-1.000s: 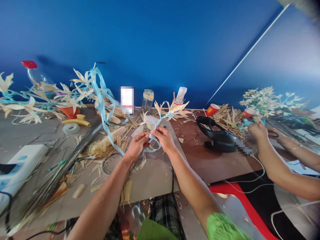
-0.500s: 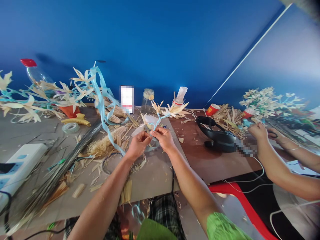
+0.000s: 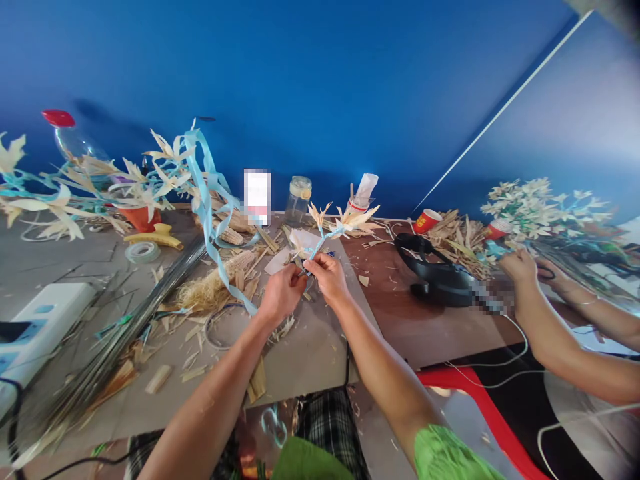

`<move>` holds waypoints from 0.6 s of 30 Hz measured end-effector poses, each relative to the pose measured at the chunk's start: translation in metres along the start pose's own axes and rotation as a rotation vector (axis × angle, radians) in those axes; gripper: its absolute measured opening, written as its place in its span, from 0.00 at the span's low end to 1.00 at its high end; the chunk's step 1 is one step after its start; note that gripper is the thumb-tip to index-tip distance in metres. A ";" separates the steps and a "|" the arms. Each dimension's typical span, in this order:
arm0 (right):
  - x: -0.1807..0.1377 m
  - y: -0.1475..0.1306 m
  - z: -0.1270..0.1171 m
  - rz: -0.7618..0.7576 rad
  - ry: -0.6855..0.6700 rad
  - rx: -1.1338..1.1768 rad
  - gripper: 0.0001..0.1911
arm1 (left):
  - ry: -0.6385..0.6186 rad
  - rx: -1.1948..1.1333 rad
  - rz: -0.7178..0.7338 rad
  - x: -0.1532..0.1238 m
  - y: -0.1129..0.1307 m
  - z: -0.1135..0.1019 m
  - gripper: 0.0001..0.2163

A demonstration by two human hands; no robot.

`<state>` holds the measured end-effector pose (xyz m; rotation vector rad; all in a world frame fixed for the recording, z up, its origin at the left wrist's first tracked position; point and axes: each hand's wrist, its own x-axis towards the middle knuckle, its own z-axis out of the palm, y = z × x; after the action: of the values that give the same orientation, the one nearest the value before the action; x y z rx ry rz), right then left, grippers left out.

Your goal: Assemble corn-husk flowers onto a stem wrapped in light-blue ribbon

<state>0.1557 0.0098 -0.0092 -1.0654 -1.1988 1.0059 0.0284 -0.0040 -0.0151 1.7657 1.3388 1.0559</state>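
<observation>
A branch of pale corn-husk flowers [image 3: 356, 220], its stem [image 3: 320, 241] wrapped in light blue tape, stands up from between my two hands. With thumb and fingers closed, my right hand [image 3: 327, 279] pinches the wrapped stem below the fork. My left hand [image 3: 283, 293] is closed close beside it, at the stem's lower end; the fingertips partly hide what they grip. A long light blue ribbon [image 3: 213, 250] hangs from the flowers at left and passes down to my left wrist. White paper-like pieces [image 3: 303, 240] lie just behind the branch.
At left are more husk flowers [image 3: 60, 207], a bundle of thin wires [image 3: 125, 333], a tape roll [image 3: 142, 252], corncobs [image 3: 240, 263] and a power strip [image 3: 45, 333]. A jar [image 3: 299, 200] stands behind. Rightward lie a black headset-like object [image 3: 440, 283] and a co-worker's hands [image 3: 520, 267].
My left hand has rolled inward, its fingers now curled tighter at the stem's lower end. My right hand keeps its pinch. The whole view has shifted slightly.
</observation>
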 end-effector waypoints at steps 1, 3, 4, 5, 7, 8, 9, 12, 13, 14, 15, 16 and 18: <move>0.000 0.000 0.001 0.007 0.006 0.007 0.17 | -0.006 -0.016 -0.003 0.000 0.001 0.001 0.09; -0.001 0.001 0.002 0.024 0.014 0.027 0.18 | -0.035 -0.068 -0.027 -0.001 0.002 0.001 0.09; -0.001 0.002 0.003 0.031 0.018 0.035 0.18 | -0.051 -0.099 -0.043 -0.001 0.003 0.001 0.09; -0.001 0.002 0.004 0.036 0.020 0.041 0.18 | -0.065 -0.129 -0.053 -0.001 0.004 0.001 0.09; -0.001 0.002 0.004 0.045 0.016 0.049 0.19 | -0.081 -0.190 -0.051 -0.002 0.006 0.000 0.10; -0.002 0.001 0.004 0.050 0.004 0.055 0.19 | -0.089 -0.227 -0.043 -0.003 0.007 -0.001 0.10; -0.002 -0.001 0.003 0.057 -0.016 0.061 0.19 | -0.098 -0.274 -0.037 -0.003 0.007 -0.001 0.10; -0.003 -0.006 0.000 0.055 -0.114 0.090 0.20 | -0.128 -0.461 -0.051 -0.004 0.008 -0.003 0.12; -0.004 -0.008 -0.002 0.051 -0.151 0.100 0.20 | -0.135 -0.516 -0.061 -0.004 0.008 -0.004 0.13; -0.004 -0.010 -0.003 0.055 -0.183 0.114 0.21 | -0.136 -0.565 -0.074 -0.004 0.009 -0.005 0.14; -0.005 -0.011 -0.004 0.072 -0.213 0.136 0.21 | -0.138 -0.606 -0.089 -0.004 0.010 -0.005 0.14; -0.005 -0.013 -0.005 0.106 -0.238 0.168 0.22 | -0.144 -0.647 -0.110 -0.004 0.011 -0.006 0.14; -0.006 -0.015 -0.006 0.208 -0.273 0.246 0.22 | -0.166 -0.728 -0.160 -0.004 0.013 -0.008 0.14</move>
<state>0.1611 0.0006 0.0040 -0.8888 -1.1592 1.4585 0.0261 -0.0110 -0.0013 1.1504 0.8214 1.0941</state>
